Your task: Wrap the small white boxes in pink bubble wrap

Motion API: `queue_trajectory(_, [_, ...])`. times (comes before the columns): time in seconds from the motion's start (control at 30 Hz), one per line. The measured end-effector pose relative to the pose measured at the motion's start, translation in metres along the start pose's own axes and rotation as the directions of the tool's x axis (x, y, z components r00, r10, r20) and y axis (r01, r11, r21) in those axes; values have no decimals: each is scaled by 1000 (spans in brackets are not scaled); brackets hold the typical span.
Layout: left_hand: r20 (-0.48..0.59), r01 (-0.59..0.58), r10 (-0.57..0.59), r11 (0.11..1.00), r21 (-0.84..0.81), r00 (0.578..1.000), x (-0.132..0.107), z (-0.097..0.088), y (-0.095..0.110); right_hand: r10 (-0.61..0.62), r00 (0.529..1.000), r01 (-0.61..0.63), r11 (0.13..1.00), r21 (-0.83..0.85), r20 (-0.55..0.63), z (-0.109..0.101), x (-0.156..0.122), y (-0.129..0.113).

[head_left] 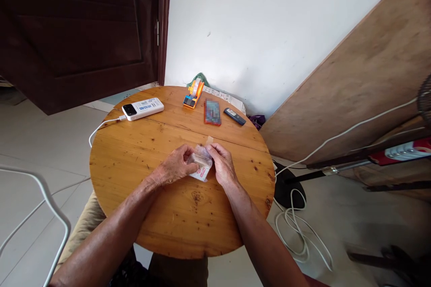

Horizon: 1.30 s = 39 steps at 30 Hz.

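Observation:
Both my hands meet over the middle of a round wooden table [161,215]. Between them is a small clear plastic packet [201,161] with a white and red label at its lower end. My left hand [175,166] pinches the packet's left side with thumb and fingers curled. My right hand [222,166] grips the right side, fingers closed at its top edge. A small tan strip [209,140] lies on the table just beyond my right fingers.
At the table's far side lie a white power bank [143,108] with a white cable [101,128], an orange tape dispenser [193,94], a red-edged phone [212,112] and a small dark device [235,116]. A wooden board [363,89] leans at right. Coiled cable [296,228] lies on the floor.

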<state>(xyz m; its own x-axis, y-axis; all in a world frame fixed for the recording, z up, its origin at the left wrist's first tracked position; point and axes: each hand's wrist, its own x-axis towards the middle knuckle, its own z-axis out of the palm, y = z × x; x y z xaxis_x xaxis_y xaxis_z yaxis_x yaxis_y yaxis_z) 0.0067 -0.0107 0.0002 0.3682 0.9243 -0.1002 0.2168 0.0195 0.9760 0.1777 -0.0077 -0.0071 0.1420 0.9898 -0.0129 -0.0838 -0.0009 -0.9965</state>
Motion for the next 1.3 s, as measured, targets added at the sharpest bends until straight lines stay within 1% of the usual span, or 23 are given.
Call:
queue_trajectory(0.17, [1, -1, 1, 1000, 6, 1000, -1, 0, 0, 3, 1000, -3, 1000, 3, -3, 0, 1, -1])
queue_trajectory(0.3, [0, 8, -8, 1000, 21, 1000, -2, 0, 2, 5, 1000, -4, 999, 38, -13, 1, 3, -1])
queue_trajectory(0.47, [-33, 5, -4, 1000, 21, 999, 0, 0, -1, -21, 1000, 21, 1000, 20, 1, -1, 4, 2])
queue_trajectory(0.6, [-51, 9, -10, 1000, -15, 999, 2, 1, -4, -73, 997, 74, 997, -34, 19, -3, 2, 2])
queue_trajectory(0.8, [-26, 19, -25, 982, -186, 999, 3, 3, -6, -168, 982, 180, 972, -148, 91, -5, -2, -2])
queue_trajectory(0.93, [-60, 45, -59, 975, -216, 996, 6, 5, -12, -205, 970, 230, 947, -226, 130, -5, -5, -6])
queue_trajectory(1.07, [-62, 11, -29, 965, -261, 998, 7, 6, -15, -238, 957, 280, 908, -313, 164, -5, -9, -10])
queue_trajectory(1.3, [-46, -18, 7, 969, -248, 999, 6, 5, -14, -276, 944, 325, 878, -353, 181, -2, -13, -13])
